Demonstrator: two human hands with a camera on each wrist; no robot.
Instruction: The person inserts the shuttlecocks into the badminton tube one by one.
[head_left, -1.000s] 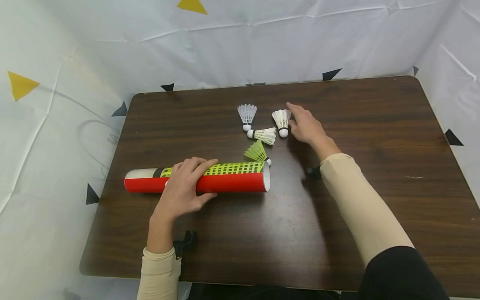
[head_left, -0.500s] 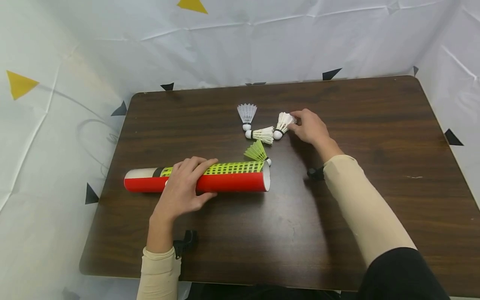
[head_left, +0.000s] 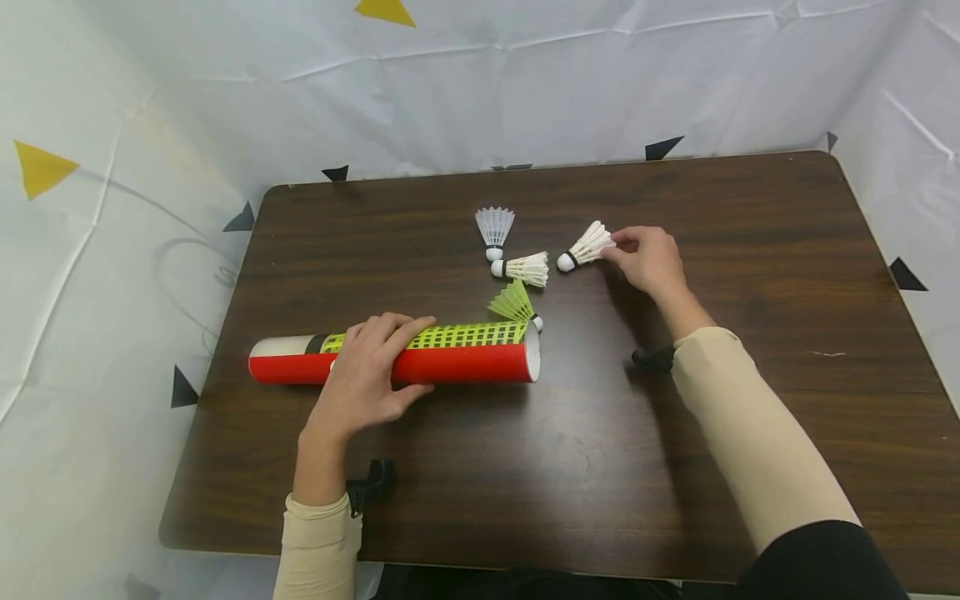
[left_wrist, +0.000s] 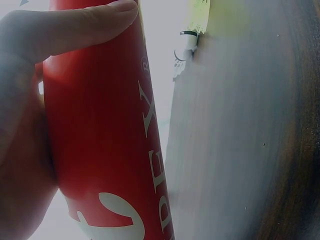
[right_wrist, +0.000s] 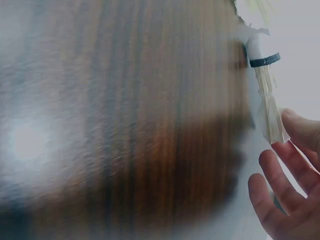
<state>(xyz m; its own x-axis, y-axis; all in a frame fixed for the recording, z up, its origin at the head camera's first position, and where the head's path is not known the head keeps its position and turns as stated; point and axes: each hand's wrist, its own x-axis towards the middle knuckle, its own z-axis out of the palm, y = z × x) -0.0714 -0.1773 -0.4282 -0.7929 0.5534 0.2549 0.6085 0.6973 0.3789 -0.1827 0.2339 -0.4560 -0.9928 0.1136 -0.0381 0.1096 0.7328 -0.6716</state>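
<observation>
My left hand (head_left: pixel 367 375) grips a shuttlecock tube (head_left: pixel 472 362), red with a yellow-green grid band, lying across the table with its open end to the right. The left wrist view shows the thumb (left_wrist: pixel 95 25) laid over the tube's red side. My right hand (head_left: pixel 651 260) pinches a white feather shuttlecock (head_left: pixel 588 245) by its skirt, cork to the lower left. In the right wrist view the thumb (right_wrist: pixel 300 127) and a fingertip meet at the feather ends, the other fingers apart from it. A second feather shuttlecock (head_left: pixel 525 269) lies left of it.
A white plastic shuttlecock (head_left: pixel 494 232) lies farther back, its cork near the second feather one. A yellow-green shuttlecock (head_left: pixel 515 303) lies just behind the tube's open end. The brown wooden table (head_left: pixel 765 275) has white sheeting (head_left: pixel 480 100) behind and at its sides.
My right hand has taken hold of the feather shuttlecock by its skirt and drawn it to the right, turning it more sideways. The left hand and the tube have stayed in place.
</observation>
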